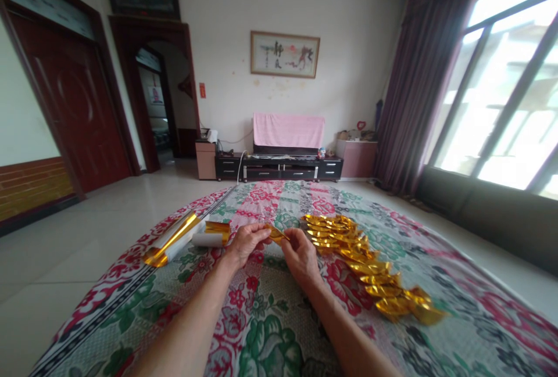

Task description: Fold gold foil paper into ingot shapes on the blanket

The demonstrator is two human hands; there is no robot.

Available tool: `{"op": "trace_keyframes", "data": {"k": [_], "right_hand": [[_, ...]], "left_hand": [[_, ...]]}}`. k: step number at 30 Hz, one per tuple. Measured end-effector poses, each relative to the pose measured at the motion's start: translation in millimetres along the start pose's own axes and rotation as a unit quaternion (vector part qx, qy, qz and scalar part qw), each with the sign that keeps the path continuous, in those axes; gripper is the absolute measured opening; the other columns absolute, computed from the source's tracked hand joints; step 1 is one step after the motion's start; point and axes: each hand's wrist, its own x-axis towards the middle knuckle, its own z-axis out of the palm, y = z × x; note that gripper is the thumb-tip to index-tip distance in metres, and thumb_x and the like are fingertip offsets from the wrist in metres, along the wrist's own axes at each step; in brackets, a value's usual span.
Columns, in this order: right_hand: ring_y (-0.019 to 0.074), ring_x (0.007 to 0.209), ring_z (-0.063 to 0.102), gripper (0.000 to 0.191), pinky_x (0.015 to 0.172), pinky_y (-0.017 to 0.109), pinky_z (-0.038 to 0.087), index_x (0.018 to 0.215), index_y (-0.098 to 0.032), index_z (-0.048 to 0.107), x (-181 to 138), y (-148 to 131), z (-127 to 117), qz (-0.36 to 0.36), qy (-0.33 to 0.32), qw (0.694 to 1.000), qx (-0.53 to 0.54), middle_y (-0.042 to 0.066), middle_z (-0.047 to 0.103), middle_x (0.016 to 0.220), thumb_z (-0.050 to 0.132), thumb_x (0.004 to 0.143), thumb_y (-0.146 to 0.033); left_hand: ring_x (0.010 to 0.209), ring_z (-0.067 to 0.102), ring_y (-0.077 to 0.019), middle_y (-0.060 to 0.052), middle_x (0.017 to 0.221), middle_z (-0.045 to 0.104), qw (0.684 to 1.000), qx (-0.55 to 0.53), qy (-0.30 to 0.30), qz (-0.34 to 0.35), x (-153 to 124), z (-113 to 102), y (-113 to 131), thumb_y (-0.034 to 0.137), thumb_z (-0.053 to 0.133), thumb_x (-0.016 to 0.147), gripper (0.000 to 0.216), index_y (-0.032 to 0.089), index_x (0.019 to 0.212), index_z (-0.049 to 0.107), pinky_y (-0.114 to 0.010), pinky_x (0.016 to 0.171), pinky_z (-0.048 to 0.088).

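Between my two hands, above the middle of the flowered cloth, is a small folded piece of gold foil paper (pixel 276 234). My left hand (pixel 247 244) pinches its left end with thumb and fingers. At its right end, the fingers of my right hand (pixel 300 255) are closed on it. Rows of folded gold paper ingots (pixel 361 258) lie just right of my right hand, running back toward the right front. Left of my left hand rest curled sheets of gold and white foil paper (pixel 211 234), with a longer rolled one (pixel 174 240) beside them.
A round table is covered by the flowered cloth (pixel 270 342). Beyond it stands a low black TV cabinet (pixel 283 169) bearing a screen under a pink cloth (pixel 288 129). A red door (pixel 74 92) is at left; a dark curtain (pixel 410 75) and large windows (pixel 510 92) are at right.
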Motion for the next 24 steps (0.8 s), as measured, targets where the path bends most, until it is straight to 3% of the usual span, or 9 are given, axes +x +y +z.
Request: {"op": "trace_keyframes", "data": {"k": [12,24], "right_hand": [[0.0132,0.061,0.055,0.029,0.059,0.023,0.044,0.089,-0.013,0.064,1.6,11.1,1.0,0.022,-0.027,0.997,0.065,0.003,0.064,0.072,0.053,0.075,-0.036],[0.0152,0.063,0.059,0.034,0.051,0.022,0.046,0.088,-0.015,0.064,3.1,1.5,-2.9,0.083,-0.045,0.985,0.144,0.005,0.066,0.072,0.058,0.070,-0.043]], "left_hand": [[0.059,0.059,-0.0100,-0.005,0.068,0.065,1.000,-0.010,0.008,-0.005,-1.2,-0.8,-0.3,0.036,0.070,0.059,0.034,0.011,0.081,0.066,-0.017,0.051,0.039],[0.064,0.061,-0.0116,-0.006,0.074,0.066,0.999,-0.043,0.000,-0.007,-1.9,-2.1,-2.0,0.035,0.071,0.059,0.034,0.012,0.083,0.065,-0.019,0.059,0.044]]}}
